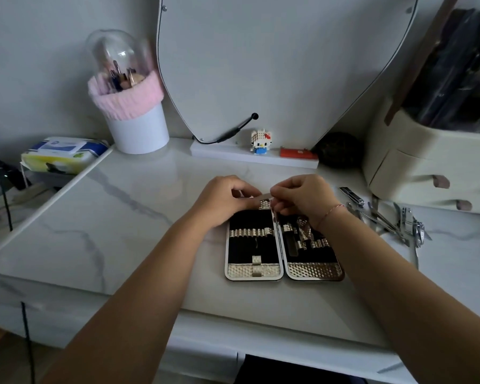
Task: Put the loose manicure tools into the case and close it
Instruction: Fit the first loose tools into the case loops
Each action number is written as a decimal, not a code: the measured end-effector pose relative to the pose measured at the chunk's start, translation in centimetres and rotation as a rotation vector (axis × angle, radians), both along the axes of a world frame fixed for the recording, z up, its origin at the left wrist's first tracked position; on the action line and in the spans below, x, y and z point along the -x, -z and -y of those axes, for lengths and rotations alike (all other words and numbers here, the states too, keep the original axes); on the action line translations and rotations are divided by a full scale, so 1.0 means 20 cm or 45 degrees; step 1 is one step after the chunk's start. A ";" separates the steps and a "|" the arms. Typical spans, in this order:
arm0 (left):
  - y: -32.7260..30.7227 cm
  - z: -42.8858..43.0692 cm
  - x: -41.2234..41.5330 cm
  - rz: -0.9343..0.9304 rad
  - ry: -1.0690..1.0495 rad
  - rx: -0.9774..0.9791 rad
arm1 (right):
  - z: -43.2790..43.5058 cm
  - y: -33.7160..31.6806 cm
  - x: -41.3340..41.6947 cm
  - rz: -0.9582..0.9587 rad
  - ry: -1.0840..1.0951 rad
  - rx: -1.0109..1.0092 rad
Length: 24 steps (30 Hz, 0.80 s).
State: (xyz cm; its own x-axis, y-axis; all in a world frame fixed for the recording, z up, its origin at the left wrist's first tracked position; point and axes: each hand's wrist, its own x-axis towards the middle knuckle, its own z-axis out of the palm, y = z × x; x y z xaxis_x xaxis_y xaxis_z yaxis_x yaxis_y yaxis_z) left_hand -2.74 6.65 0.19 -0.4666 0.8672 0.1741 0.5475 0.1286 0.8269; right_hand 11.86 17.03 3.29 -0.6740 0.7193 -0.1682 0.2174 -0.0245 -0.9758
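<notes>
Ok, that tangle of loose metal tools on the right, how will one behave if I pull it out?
The loose tools look like thin, rigid steel, so probably stiff and light. They lie crossed over each other, so lifting one may drag neighbours. On the glossy marble top they'd likely slide easily.

White marbled table (128,206), open case (256,274), loose metal tools (394,220), white cup (139,131)

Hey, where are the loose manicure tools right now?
In the head view, the loose tools lie heaped on the tabletop at the right, beside the open case and right hand, in front of the cream drawer unit.
</notes>
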 end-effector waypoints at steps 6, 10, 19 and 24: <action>0.00 0.00 0.02 -0.007 -0.006 0.015 | -0.05 -0.01 -0.06 -0.025 -0.124 -0.032; -0.01 0.01 0.02 0.003 0.020 0.010 | -0.06 -0.01 -0.07 0.058 -0.216 -0.290; -0.02 0.07 0.07 0.060 -0.058 0.002 | -0.08 -0.03 -0.09 0.241 -0.287 -0.794; -0.02 0.10 0.11 -0.037 -0.101 0.101 | -0.10 -0.02 -0.09 0.319 -0.306 -0.888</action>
State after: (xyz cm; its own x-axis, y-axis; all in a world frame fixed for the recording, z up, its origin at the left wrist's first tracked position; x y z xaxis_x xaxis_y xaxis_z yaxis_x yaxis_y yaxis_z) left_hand -4.88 4.66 0.60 -0.5299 0.8395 0.1207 0.5565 0.2368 0.7964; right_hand 13.60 19.00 3.72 -0.8263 0.5540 0.1015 0.3553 0.6525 -0.6693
